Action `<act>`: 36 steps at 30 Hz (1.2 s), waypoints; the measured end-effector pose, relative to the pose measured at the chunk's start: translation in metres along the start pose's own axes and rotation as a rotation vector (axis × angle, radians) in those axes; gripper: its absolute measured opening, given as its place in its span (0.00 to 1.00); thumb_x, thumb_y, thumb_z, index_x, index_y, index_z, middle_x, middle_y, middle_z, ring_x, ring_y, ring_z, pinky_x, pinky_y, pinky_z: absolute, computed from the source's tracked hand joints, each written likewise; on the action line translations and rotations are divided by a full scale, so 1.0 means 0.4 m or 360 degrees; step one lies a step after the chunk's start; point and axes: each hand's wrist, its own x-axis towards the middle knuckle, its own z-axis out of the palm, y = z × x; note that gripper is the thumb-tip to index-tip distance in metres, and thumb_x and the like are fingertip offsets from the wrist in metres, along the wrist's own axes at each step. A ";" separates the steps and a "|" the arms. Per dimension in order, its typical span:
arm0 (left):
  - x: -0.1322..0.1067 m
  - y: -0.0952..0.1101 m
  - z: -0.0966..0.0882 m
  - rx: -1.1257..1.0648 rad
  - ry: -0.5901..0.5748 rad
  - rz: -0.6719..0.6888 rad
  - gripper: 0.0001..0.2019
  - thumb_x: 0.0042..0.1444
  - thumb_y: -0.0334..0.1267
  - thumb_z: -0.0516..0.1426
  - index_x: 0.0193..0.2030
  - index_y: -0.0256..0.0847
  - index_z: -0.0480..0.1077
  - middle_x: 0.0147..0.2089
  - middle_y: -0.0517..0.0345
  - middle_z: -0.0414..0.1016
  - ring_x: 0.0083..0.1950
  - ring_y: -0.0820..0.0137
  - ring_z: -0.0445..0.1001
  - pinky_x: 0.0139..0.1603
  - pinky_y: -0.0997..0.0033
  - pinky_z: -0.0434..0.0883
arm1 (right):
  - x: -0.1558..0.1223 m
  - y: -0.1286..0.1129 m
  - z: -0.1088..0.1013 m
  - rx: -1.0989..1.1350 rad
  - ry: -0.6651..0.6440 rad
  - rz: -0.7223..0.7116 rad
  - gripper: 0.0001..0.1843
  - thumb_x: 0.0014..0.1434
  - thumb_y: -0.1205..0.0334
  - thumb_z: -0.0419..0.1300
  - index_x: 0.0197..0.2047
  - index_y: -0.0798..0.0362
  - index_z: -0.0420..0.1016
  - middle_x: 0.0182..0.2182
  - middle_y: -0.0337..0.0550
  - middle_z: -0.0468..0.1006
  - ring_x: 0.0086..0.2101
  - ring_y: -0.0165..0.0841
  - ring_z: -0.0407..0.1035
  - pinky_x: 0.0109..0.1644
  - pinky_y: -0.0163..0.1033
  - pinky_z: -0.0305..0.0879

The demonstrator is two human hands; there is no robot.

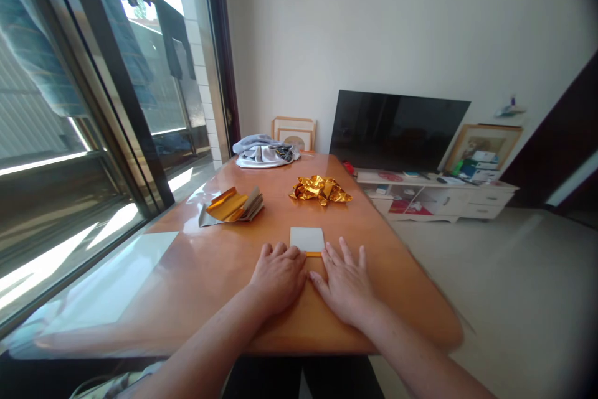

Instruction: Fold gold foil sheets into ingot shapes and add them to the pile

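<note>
A small square of paper [306, 239], whitish on top with a narrow gold strip along its near edge, lies flat on the table in front of me. My left hand [281, 274] is at its near left corner, fingers curled together and pressed on the edge; the thumb is mostly hidden. Spread flat, my right hand [344, 281] has its fingertips at the near right corner. Farther off to the left sits an opened stack of gold foil paper [228, 205] in a grey wrapper. Crumpled or folded gold foil pieces [320, 190] are heaped beyond the square, slightly right.
The glossy wooden table [205, 281] has rounded corners. Bundled grey-white cloth [265, 151] rests at its far end. Sliding glass doors [93, 106] run along the left. Beyond the right edge stand a television [397, 131] and a low white cabinet [455, 200].
</note>
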 end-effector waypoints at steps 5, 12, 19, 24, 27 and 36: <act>-0.019 0.003 0.003 0.0014 0.0029 -0.0056 0.19 0.70 0.48 0.44 0.56 0.46 0.70 0.52 0.49 0.76 0.54 0.55 0.67 0.52 0.51 0.58 | 0.000 -0.001 0.002 0.0000 -0.0001 0.0005 0.43 0.68 0.35 0.36 0.73 0.57 0.56 0.73 0.49 0.52 0.72 0.53 0.30 0.69 0.68 0.15; -0.031 0.003 0.015 0.0037 0.0040 -0.0140 0.20 0.70 0.49 0.43 0.53 0.45 0.72 0.53 0.47 0.76 0.62 0.50 0.63 0.59 0.41 0.55 | 0.001 -0.007 -0.008 0.0001 -0.0071 0.0054 0.43 0.68 0.35 0.38 0.74 0.55 0.54 0.73 0.50 0.50 0.72 0.52 0.29 0.68 0.69 0.16; -0.031 -0.002 0.017 0.0039 0.0101 -0.0231 0.20 0.69 0.49 0.44 0.49 0.44 0.74 0.51 0.46 0.76 0.62 0.49 0.63 0.61 0.39 0.53 | -0.001 -0.004 -0.006 0.0039 -0.0062 0.0018 0.43 0.68 0.36 0.38 0.73 0.58 0.55 0.73 0.50 0.52 0.72 0.52 0.29 0.69 0.67 0.16; -0.026 -0.004 0.013 0.0063 0.0110 -0.0244 0.21 0.70 0.48 0.43 0.46 0.44 0.75 0.49 0.46 0.77 0.60 0.49 0.63 0.59 0.40 0.55 | 0.000 -0.002 -0.005 0.0050 -0.0058 0.0015 0.43 0.68 0.36 0.38 0.74 0.57 0.55 0.73 0.51 0.51 0.72 0.52 0.30 0.69 0.67 0.15; -0.026 -0.001 0.013 0.0057 0.0148 -0.0256 0.21 0.70 0.47 0.44 0.45 0.43 0.76 0.48 0.46 0.77 0.58 0.51 0.64 0.58 0.41 0.55 | 0.002 0.000 -0.002 0.0060 -0.0056 0.0007 0.43 0.68 0.36 0.38 0.73 0.58 0.55 0.73 0.51 0.51 0.72 0.52 0.29 0.69 0.67 0.15; -0.026 0.013 0.013 0.0002 0.0142 -0.0511 0.23 0.69 0.47 0.43 0.39 0.44 0.78 0.46 0.47 0.78 0.53 0.51 0.66 0.54 0.45 0.56 | 0.014 0.007 0.019 0.0104 -0.0035 0.0006 0.44 0.67 0.34 0.38 0.74 0.58 0.54 0.73 0.50 0.52 0.72 0.52 0.29 0.69 0.67 0.13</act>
